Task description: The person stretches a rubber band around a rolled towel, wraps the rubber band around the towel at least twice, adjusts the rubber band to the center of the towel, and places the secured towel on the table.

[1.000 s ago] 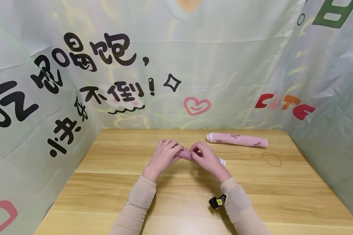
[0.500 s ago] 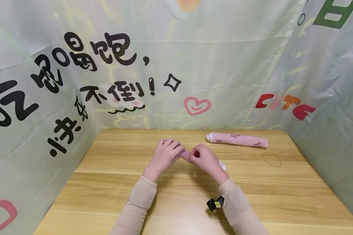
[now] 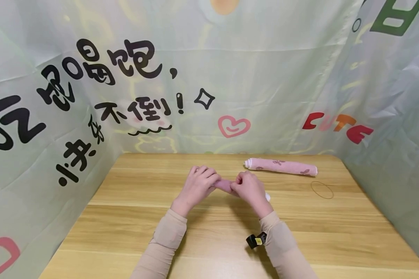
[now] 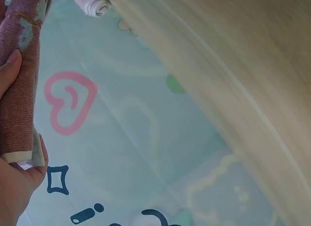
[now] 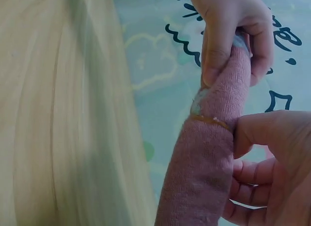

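A rolled pink towel (image 3: 224, 185) is held above the table, sloping down to the right. My left hand (image 3: 196, 185) grips its left end, with the fingers wrapped round it. In the left wrist view the towel roll (image 4: 18, 99) shows a pale hemmed end. A thin orange rubber band (image 5: 211, 120) circles the roll in the right wrist view. My right hand (image 3: 248, 189) has its thumb and forefinger pinched at the side of the roll, right at the band. Its other fingers curl beside the towel. The roll's white right end (image 3: 267, 197) peeks out past this hand.
Another rolled pink towel (image 3: 281, 166) with darker bow prints lies at the back right of the wooden table (image 3: 132, 232). A loose rubber band (image 3: 322, 190) lies in front of it. Printed fabric (image 3: 181, 35) hangs along the back and sides.
My right hand has shifted slightly to the right along the towel, baring more of the roll between the hands. My left hand keeps its grip, almost still.
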Motion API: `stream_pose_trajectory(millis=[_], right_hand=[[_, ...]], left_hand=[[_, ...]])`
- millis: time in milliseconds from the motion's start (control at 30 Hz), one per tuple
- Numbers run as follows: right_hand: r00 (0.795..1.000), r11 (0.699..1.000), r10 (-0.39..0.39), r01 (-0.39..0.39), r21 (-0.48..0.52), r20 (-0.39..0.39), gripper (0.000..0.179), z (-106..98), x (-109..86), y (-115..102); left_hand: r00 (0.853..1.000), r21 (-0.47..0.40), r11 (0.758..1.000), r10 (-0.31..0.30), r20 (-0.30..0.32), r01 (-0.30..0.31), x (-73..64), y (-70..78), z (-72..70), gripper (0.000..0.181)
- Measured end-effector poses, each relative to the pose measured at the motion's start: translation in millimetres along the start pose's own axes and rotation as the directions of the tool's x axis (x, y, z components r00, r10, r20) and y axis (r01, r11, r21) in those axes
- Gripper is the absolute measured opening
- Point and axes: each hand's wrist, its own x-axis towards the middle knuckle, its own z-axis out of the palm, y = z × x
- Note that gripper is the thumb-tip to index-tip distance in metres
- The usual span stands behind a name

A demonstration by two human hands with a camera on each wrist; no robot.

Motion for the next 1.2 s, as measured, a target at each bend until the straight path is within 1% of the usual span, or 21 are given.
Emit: stream_pose_trajectory(millis=[67, 133, 200, 267, 367, 567, 633, 767, 933, 1000, 1100, 1200], right_hand=[[1.0, 1.0, -0.024, 0.024, 0.001, 0.001, 0.013, 1.0, 1.4, 2.3], [0.998, 0.997, -0.068, 0.068, 0.04, 0.007, 0.012, 2.5, 2.8, 4.8], [0.993, 0.987, -0.118, 0.116, 0.108, 0.014, 0.011, 3.8, 4.2, 7.7], [0.987, 0.97, -0.156, 0.148, 0.193, 0.028, 0.01, 4.8, 4.6, 9.5], [0.983, 0.947, -0.184, 0.17, 0.272, 0.024, 0.009, 5.5, 5.3, 11.8], [0.975, 0.921, -0.22, 0.206, 0.33, 0.006, 0.007, 3.7, 5.4, 12.1], [0.973, 0.913, -0.229, 0.212, 0.348, 0.009, 0.008, 3.2, 4.9, 11.4], [0.97, 0.918, -0.24, 0.213, 0.335, 0.04, 0.01, 3.1, 4.0, 10.3], [0.97, 0.932, -0.226, 0.188, 0.309, 0.09, 0.014, 4.7, 4.5, 10.7], [0.971, 0.934, -0.213, 0.17, 0.313, 0.109, 0.014, 5.0, 4.9, 11.4], [0.971, 0.933, -0.201, 0.148, 0.329, 0.131, 0.013, 4.5, 5.1, 11.9], [0.971, 0.926, -0.201, 0.145, 0.348, 0.132, 0.008, 4.0, 5.2, 10.6]], left_hand=[[1.0, -0.007, 1.0, -0.001, -0.005, 0.001, -0.5, -2.0, 0.2, 0.025], [1.0, -0.012, 1.0, -0.015, -0.008, 0.015, -1.1, -4.2, -1.0, 0.026], [0.999, -0.015, 0.999, -0.034, -0.012, 0.033, -1.3, -6.3, -2.4, 0.026], [0.999, -0.014, 0.999, -0.052, -0.014, 0.052, -2.4, -8.2, -4.0, 0.026], [0.998, -0.02, 0.998, -0.064, -0.003, 0.064, -3.1, -9.7, -5.9, 0.025], [0.996, -0.037, 0.996, -0.083, 0.016, 0.084, -3.4, -10.8, -7.5, 0.024], [0.996, -0.038, 0.995, -0.088, 0.019, 0.089, -3.6, -11.2, -7.8, 0.023], [0.995, -0.032, 0.995, -0.093, 0.027, 0.094, -3.8, -11.6, -8.3, 0.023], [0.995, -0.013, 0.996, -0.093, 0.033, 0.093, -4.1, -11.1, -7.3, 0.023], [0.995, -0.009, 0.995, -0.094, 0.033, 0.095, -4.0, -10.4, -7.0, 0.024], [0.996, -0.006, 0.996, -0.087, 0.025, 0.087, -3.5, -9.3, -6.6, 0.023], [0.997, 0.003, 0.997, -0.072, 0.012, 0.072, -2.4, -8.5, -6.5, 0.023]])
